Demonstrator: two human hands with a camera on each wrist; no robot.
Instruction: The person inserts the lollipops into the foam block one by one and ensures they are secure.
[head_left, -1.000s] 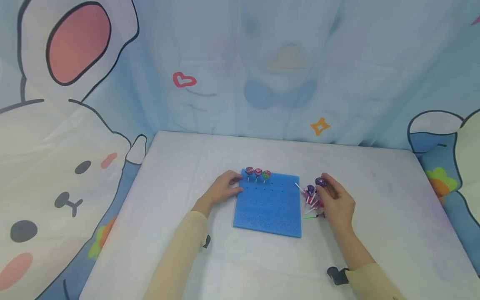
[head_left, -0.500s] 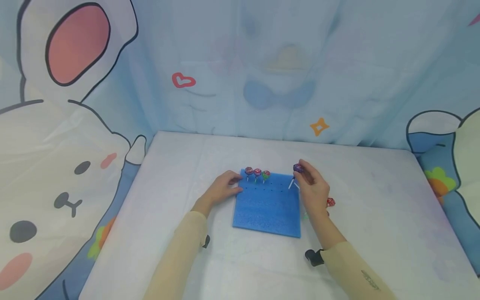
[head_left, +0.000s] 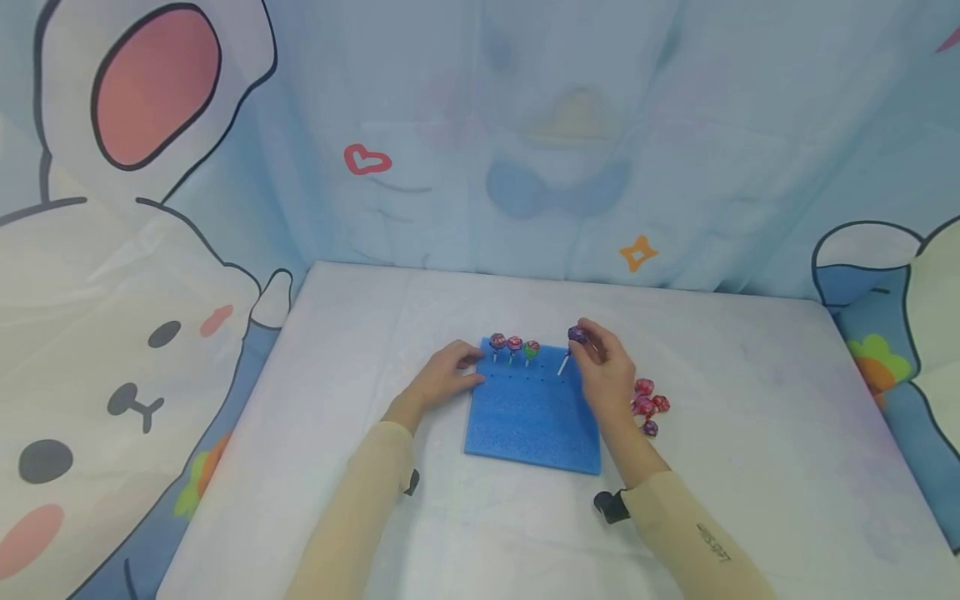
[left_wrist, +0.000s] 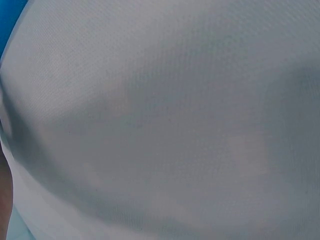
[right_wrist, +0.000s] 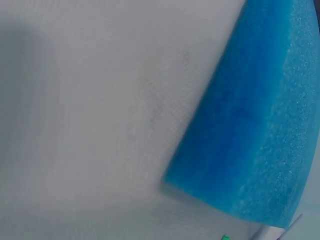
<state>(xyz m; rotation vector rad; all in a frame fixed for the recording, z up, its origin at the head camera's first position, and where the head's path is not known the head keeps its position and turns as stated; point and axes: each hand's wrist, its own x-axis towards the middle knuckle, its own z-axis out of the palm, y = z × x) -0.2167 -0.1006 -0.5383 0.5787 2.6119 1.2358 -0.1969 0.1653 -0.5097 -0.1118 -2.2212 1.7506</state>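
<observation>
A blue foam board with small holes lies on the table. Three lollipops stand upright along its far edge: a dark red one, a pink-red one and a green-and-red one. At the board's left edge my left hand rests, thumb and fingers apart and touching it. My right hand pinches a purple lollipop by its wrapped head. Its white stick points down and left over the board's far right part; whether the tip touches the board I cannot tell. Neither wrist view shows the held lollipop.
Several loose lollipops lie in a pile right of the board, partly hidden by my right forearm. A white cloth covers the table. A printed curtain hangs behind it.
My right hand has carried the purple lollipop left from beside the pile to above the board, its stick turning downward. My left hand stays at the board's edge.
</observation>
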